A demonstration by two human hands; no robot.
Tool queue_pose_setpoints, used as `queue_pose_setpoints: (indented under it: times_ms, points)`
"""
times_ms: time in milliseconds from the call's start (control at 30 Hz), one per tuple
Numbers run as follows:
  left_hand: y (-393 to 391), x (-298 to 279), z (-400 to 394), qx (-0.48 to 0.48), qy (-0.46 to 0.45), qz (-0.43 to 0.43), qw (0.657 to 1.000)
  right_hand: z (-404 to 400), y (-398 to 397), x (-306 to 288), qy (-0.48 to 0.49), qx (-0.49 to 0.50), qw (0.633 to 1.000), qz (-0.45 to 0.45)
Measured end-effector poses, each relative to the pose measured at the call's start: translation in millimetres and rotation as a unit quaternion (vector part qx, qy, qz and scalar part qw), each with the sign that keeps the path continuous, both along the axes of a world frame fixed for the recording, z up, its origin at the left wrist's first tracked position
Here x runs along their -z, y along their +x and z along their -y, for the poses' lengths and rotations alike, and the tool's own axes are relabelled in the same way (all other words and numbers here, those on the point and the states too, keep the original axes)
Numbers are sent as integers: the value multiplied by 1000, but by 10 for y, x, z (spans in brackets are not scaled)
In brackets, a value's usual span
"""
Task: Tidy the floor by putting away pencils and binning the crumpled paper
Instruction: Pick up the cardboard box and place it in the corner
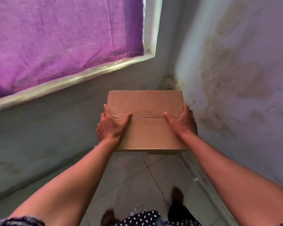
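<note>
A closed cardboard box (145, 121) is held above the tiled floor (137, 176), grasped at its sides by the left hand (112, 126) and the right hand (181, 122), with the thumbs laid on top.

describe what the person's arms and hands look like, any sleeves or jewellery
Both forearms are bare up to the elbows. The left hand and right hand wear no gloves, and no rings, watch or bracelets show. A frayed dark sleeve edge shows at the bottom left corner; the picture is somewhat blurred.

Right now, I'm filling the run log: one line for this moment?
stage: carrying | left hand: grips cardboard box | right hand: grips box | box: closed, held above floor
</note>
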State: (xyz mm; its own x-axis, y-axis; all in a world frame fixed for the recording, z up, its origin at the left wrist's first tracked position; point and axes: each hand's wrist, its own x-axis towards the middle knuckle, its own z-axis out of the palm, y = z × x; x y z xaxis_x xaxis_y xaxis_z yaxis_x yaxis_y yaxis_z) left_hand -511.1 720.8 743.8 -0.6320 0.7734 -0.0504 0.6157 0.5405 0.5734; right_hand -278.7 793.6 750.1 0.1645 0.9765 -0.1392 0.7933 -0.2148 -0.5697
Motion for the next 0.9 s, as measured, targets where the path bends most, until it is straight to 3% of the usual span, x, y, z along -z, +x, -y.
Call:
queue_pose_setpoints:
  times_ms: [200,500,900]
  points:
    - [763,197,-196,-99,-44,14,994,-561,539,226,-50,-105,993,18]
    - [1179,838,-665,-146,-67,32,986,-1209,738,849,-61,-128,989,43]
    - [1033,3093,-1361,-156,-47,16,986,-2073,489,3077,-14,-152,987,45]
